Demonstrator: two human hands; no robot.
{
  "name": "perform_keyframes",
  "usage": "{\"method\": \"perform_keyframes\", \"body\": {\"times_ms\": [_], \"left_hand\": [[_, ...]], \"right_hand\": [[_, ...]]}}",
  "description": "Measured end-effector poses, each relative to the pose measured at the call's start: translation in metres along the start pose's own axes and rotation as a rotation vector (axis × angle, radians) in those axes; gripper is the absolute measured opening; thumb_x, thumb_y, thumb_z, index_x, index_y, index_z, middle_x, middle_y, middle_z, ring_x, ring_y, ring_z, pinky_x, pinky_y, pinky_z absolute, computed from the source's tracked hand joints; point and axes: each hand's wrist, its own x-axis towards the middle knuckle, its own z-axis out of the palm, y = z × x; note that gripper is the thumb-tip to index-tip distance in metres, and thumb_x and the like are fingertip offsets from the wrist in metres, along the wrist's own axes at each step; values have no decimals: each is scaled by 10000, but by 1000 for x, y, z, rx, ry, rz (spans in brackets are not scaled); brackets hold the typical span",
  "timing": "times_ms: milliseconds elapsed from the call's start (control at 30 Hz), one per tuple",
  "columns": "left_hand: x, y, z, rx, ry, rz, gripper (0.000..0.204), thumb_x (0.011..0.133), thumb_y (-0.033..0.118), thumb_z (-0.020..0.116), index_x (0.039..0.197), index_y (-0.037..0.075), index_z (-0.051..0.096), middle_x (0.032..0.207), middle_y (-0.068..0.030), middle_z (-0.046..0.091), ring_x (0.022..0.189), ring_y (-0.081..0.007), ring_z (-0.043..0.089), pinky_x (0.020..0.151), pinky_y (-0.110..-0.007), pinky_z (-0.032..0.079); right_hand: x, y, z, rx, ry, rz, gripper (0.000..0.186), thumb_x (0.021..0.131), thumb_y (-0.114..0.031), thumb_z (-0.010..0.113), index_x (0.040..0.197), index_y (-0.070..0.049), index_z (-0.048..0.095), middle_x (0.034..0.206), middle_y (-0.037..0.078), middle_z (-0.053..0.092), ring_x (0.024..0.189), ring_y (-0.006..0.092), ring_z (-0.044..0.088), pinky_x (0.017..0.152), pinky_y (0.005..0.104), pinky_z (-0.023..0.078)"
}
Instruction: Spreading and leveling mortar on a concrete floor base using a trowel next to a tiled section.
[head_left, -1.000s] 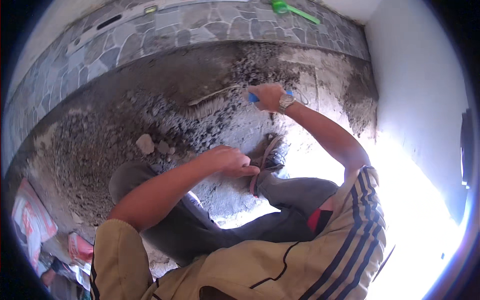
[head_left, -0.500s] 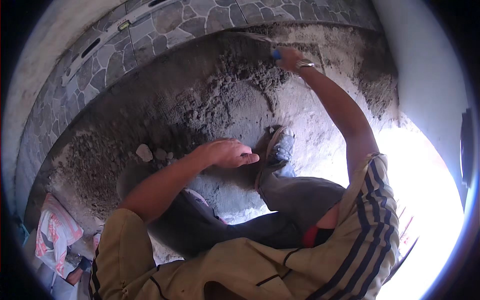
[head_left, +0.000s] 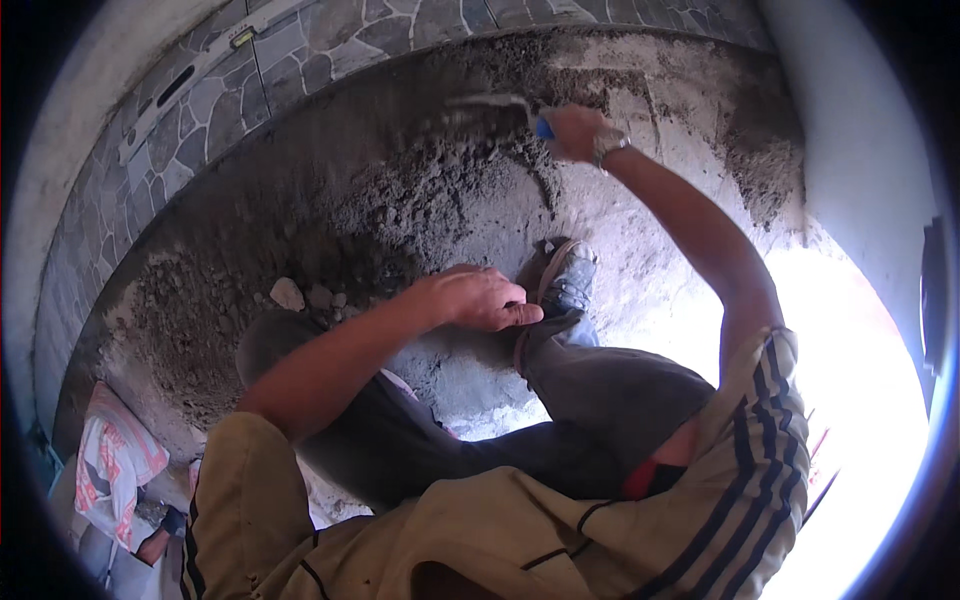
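Note:
My right hand [head_left: 577, 134], with a watch at its wrist, is closed round the blue handle of a trowel [head_left: 490, 101]. Blurred by motion, the trowel's blade lies over the dark, damp mortar bed [head_left: 350, 150], left of the hand. My left hand [head_left: 485, 298] is held in above my legs, near my shoe [head_left: 570, 280]. Its fingers are curled in and the thumb lies alongside them; whether anything is inside cannot be made out. Loose crumbs of mortar [head_left: 430, 190] cover the ground between the two hands.
Stone-patterned grey tiles [head_left: 340, 40] run along the far edge, with a long spirit level [head_left: 190, 85] lying on them. Small stones [head_left: 287, 294] sit by my left knee. A white and red sack [head_left: 115, 455] is at the lower left. A pale wall [head_left: 850, 120] rises on the right.
My right hand and the trowel have come slightly nearer and to the left, the blade sweeping over the mortar. My left hand has shifted a little to the right.

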Motion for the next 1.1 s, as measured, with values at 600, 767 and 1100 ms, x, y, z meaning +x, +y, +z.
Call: {"method": "perform_keyframes", "body": {"times_ms": [600,767,1100], "left_hand": [[-32,17,-1,29,-4,-25,545,931,570,380,1123,122,625,1085,-180,620,1065,-367,566,917,-461,432],[-34,22,-1,67,-47,-42,543,931,573,376,1105,125,630,1069,-178,624,1056,-365,570,909,-464,435],[-48,12,4,55,31,-20,547,933,568,374,1100,110,623,1020,-180,626,1024,-367,580,892,-469,441]], "right_hand": [[-97,-15,62,502,169,367,384,743,-266,614,1010,2,547,885,263,637,834,381,646,722,481,518],[-97,-20,117,448,316,370,432,738,-302,589,1018,23,537,801,251,624,774,362,647,694,505,516],[-87,-26,67,968,33,798,344,756,-280,649,1001,-54,563,763,198,630,762,307,659,663,499,521]]}}
